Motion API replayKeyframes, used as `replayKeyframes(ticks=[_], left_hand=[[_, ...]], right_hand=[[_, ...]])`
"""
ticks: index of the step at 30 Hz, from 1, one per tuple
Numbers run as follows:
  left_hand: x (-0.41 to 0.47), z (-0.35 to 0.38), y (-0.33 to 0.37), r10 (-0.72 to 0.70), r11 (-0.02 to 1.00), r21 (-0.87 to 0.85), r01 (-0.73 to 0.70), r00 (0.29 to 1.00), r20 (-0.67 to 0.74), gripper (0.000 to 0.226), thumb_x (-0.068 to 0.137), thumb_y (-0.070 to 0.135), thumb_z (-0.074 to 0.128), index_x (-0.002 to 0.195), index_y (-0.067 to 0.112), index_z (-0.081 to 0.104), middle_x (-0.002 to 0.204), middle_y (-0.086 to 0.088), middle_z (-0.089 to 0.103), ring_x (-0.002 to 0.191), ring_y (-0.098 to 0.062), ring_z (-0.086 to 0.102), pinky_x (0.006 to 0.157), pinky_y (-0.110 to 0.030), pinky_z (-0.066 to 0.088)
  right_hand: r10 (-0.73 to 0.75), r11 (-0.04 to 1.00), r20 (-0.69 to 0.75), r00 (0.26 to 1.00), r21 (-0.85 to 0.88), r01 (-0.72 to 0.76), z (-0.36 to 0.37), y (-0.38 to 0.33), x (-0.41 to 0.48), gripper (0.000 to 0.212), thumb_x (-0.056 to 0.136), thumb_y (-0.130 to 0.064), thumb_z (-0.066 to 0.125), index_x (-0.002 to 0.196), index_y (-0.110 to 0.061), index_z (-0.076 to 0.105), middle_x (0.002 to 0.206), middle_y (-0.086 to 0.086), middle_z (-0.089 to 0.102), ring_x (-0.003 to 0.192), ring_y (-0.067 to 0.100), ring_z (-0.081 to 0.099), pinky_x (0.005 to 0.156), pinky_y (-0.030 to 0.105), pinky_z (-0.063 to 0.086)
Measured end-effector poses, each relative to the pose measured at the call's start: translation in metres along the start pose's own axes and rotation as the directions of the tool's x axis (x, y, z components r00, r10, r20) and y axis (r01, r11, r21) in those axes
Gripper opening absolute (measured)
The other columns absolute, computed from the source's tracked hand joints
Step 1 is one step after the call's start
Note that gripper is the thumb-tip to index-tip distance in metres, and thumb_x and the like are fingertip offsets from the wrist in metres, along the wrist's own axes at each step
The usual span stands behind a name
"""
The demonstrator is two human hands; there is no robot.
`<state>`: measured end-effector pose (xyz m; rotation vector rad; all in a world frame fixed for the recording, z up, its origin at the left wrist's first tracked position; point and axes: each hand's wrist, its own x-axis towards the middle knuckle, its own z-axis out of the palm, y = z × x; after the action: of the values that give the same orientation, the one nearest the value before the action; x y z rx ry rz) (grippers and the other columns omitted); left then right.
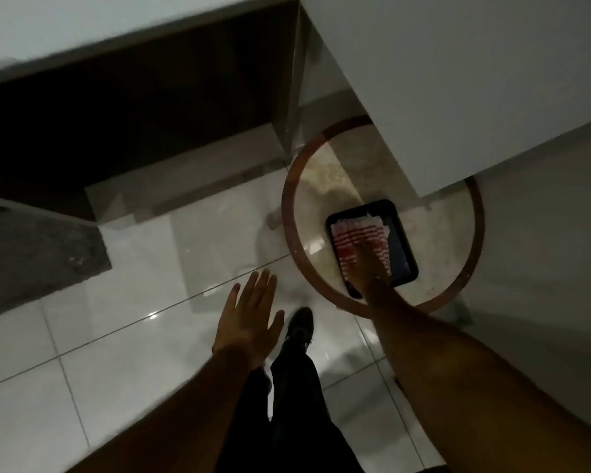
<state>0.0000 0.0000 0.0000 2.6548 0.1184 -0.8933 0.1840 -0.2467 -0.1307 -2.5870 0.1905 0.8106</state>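
A small black tray [408, 264] lies on a round table [289, 213] that has a brown wooden rim and a pale stone-like top. Red-and-white striped packets [350, 233] fill the tray's left part. My right hand [369, 268] reaches over the table's near rim and lies on the packets. It is blurred, so its grip cannot be made out. My left hand [249, 315] hovers over the white floor tiles to the left of the table, palm down, with straight, spread fingers and nothing in it.
A white counter or cabinet [475, 80] overhangs the table's far right part. A dark opening [116, 114] lies at the upper left and a grey mat [31, 254] at the left. My dark trouser leg and shoe [299, 324] stand on the glossy tiles.
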Motion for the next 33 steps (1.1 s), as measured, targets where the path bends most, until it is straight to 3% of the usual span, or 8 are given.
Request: replayKeyframes(ticks=[4, 10, 14, 17, 22, 27, 30, 33], left_hand=[[0.009, 0.022, -0.018, -0.021, 0.998, -0.063, 0.014, 0.993, -0.119, 0.080, 0.105, 0.061, 0.013, 0.168, 0.015, 0.028, 0.175, -0.006, 0.033, 0.165, -0.021, 0.016, 0.134, -0.050, 0.015], [0.022, 0.028, -0.027, -0.049, 0.999, -0.010, 0.049, 0.998, -0.034, 0.094, 0.095, 0.068, -0.010, 0.171, 0.019, 0.016, 0.179, 0.000, 0.017, 0.166, -0.016, -0.001, 0.135, -0.044, 0.001], [0.020, 0.028, -0.027, -0.086, 0.996, 0.010, 0.086, 0.996, -0.036, 0.105, 0.089, 0.072, -0.026, 0.171, 0.021, 0.014, 0.180, 0.002, 0.012, 0.166, -0.015, -0.003, 0.135, -0.044, 0.002], [0.018, 0.027, -0.027, -0.102, 0.995, 0.016, 0.102, 0.995, -0.010, 0.098, 0.089, 0.068, -0.018, 0.171, 0.023, 0.011, 0.180, 0.003, 0.007, 0.166, -0.014, -0.006, 0.135, -0.043, -0.001], [0.020, 0.020, -0.026, -0.115, 0.993, 0.026, 0.115, 0.993, -0.005, 0.099, 0.087, 0.066, -0.019, 0.171, 0.023, 0.009, 0.181, 0.002, 0.004, 0.166, -0.014, -0.007, 0.134, -0.042, -0.004], [0.028, 0.008, -0.019, -0.124, 0.992, -0.013, 0.124, 0.992, 0.014, 0.101, 0.084, 0.066, -0.019, 0.171, 0.023, 0.009, 0.181, 0.003, 0.003, 0.166, -0.014, -0.009, 0.133, -0.040, -0.008], [0.029, 0.002, -0.016, -0.102, 0.995, 0.020, 0.102, 0.995, -0.022, 0.100, 0.085, 0.064, -0.019, 0.171, 0.022, 0.007, 0.181, 0.002, 0.002, 0.166, -0.015, -0.010, 0.132, -0.040, -0.009], [0.025, -0.025, -0.014, -0.089, 0.994, 0.065, 0.088, 0.996, 0.012, 0.088, 0.095, 0.061, -0.010, 0.171, 0.020, 0.003, 0.181, 0.000, -0.002, 0.165, -0.017, -0.012, 0.132, -0.043, -0.010]], right_hand=[[-0.097, 0.971, -0.049, 0.994, -0.222, 0.084, -0.006, -0.004, 0.000, 0.027, 0.096, -0.036, 0.058, 0.121, -0.023, 0.057, 0.120, 0.007, 0.064, 0.108, 0.034, 0.064, 0.092, 0.051, 0.058], [-0.087, 0.948, -0.015, 0.996, -0.308, 0.078, -0.006, -0.004, 0.007, 0.059, 0.083, -0.028, 0.077, 0.137, -0.016, 0.055, 0.144, 0.011, 0.048, 0.130, 0.038, 0.051, 0.101, 0.053, 0.054], [-0.134, 0.933, -0.012, 0.991, -0.338, 0.122, -0.001, -0.003, 0.005, 0.039, 0.090, -0.031, 0.070, 0.124, -0.014, 0.063, 0.145, 0.011, 0.046, 0.130, 0.038, 0.049, 0.101, 0.051, 0.053], [-0.205, 0.961, -0.014, 0.979, -0.192, 0.198, -0.005, 0.014, -0.002, 0.035, 0.095, -0.035, 0.063, 0.127, -0.020, 0.062, 0.149, 0.007, 0.045, 0.135, 0.035, 0.048, 0.105, 0.045, 0.049], [-0.323, 0.892, 0.194, 0.926, -0.265, 0.367, -0.012, 0.051, -0.004, 0.080, 0.086, -0.020, 0.078, 0.157, -0.034, 0.042, 0.173, 0.000, 0.015, 0.158, 0.036, 0.022, 0.120, 0.051, 0.042], [-0.347, 0.856, 0.159, 0.924, -0.349, 0.382, -0.013, 0.047, 0.010, 0.044, 0.093, -0.019, 0.072, 0.136, -0.017, 0.063, 0.165, 0.008, 0.033, 0.148, 0.039, 0.040, 0.114, 0.054, 0.047], [-0.271, 0.925, 0.091, 0.958, -0.249, 0.286, -0.014, 0.032, 0.002, 0.042, 0.097, -0.034, 0.062, 0.132, -0.010, 0.057, 0.145, 0.016, 0.051, 0.129, 0.043, 0.055, 0.101, 0.054, 0.054], [-0.052, 0.982, -0.074, 0.996, 0.178, 0.064, -0.028, 0.001, -0.024, 0.040, 0.103, -0.039, 0.054, 0.130, -0.010, 0.056, 0.125, 0.013, 0.064, 0.120, 0.040, 0.063, 0.097, 0.052, 0.058]])
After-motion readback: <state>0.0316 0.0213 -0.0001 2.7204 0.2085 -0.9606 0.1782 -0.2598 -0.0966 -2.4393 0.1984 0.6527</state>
